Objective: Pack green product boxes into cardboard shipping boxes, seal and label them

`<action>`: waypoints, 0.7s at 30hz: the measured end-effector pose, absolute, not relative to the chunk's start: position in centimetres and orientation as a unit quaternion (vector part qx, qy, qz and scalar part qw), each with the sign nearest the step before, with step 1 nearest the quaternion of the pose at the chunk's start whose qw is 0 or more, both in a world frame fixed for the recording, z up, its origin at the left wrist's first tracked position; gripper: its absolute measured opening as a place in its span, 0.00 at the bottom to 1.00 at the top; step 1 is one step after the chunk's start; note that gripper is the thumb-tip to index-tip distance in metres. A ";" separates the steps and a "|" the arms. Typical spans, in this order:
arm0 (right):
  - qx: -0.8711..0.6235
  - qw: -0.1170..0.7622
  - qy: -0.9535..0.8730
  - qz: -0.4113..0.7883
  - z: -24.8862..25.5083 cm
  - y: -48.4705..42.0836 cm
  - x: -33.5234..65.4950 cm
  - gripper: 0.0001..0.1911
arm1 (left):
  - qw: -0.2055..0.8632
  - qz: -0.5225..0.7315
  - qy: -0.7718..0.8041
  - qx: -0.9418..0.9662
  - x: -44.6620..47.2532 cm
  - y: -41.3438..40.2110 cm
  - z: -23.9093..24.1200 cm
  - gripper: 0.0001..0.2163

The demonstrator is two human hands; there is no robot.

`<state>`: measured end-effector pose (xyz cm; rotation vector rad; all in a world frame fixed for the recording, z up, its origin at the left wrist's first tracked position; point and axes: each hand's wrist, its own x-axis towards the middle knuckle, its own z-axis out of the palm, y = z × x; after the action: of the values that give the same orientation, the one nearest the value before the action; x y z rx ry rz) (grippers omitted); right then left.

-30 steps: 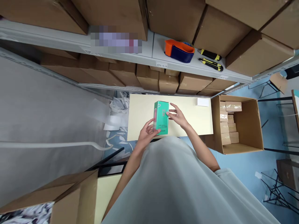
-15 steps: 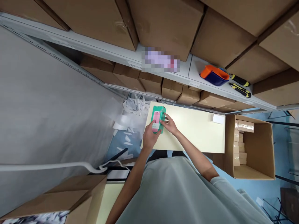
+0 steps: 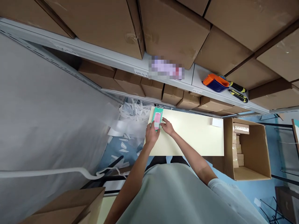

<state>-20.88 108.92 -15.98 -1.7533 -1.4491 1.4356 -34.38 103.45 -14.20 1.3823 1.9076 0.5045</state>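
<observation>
A small green carton with a pink picture on its face (image 3: 157, 118) lies near the far left corner of the pale yellow table (image 3: 193, 137). My left hand (image 3: 152, 135) wraps its near end, fingers curled on it. My right hand (image 3: 167, 126) presses its fingertips against the carton's right side. Both hands sit close together at the table's left edge.
A small white box (image 3: 216, 122) sits at the table's far right. An open cardboard box (image 3: 251, 149) with several taped packs stands right of the table. Shelves of brown boxes (image 3: 177, 31) hang above, with an orange-blue tape dispenser (image 3: 215, 82) and utility knives (image 3: 238, 91). Paper scraps (image 3: 133, 113) litter the floor left.
The green carton went from upright in both hands over the table's middle to lying lower, pink face up, at the far left corner. Both hands followed it.
</observation>
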 end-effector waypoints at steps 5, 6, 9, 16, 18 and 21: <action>-0.647 0.261 -0.497 0.515 -11.4 106.8 -18.1 0.23 | 0.323 0.300 0.715 0.543 -34.8 102.2 -11.3 0.27; -0.640 0.278 -0.502 0.511 -10.3 106.2 -17.3 0.22 | 0.316 0.317 0.710 0.544 -34.9 101.9 -10.3 0.26; -0.618 0.322 -0.513 0.501 -6.9 104.1 -14.7 0.21 | 0.284 0.371 0.698 0.543 -35.1 100.7 -6.6 0.23; -0.534 0.368 -0.554 0.522 0.0 100.4 -10.9 0.22 | 0.155 0.457 0.723 0.495 -34.7 95.2 2.9 0.18; -0.500 0.357 -0.579 0.536 1.6 99.9 -10.8 0.22 | 0.119 0.465 0.741 0.469 -34.4 92.4 5.2 0.17; -0.431 0.331 -0.616 0.571 3.4 99.0 -11.7 0.21 | 0.066 0.471 0.772 0.422 -33.4 87.2 7.7 0.16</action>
<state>-11.70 99.03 3.43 -1.1270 -1.6101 1.4923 -33.40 87.20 7.70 1.2737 2.3276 1.4217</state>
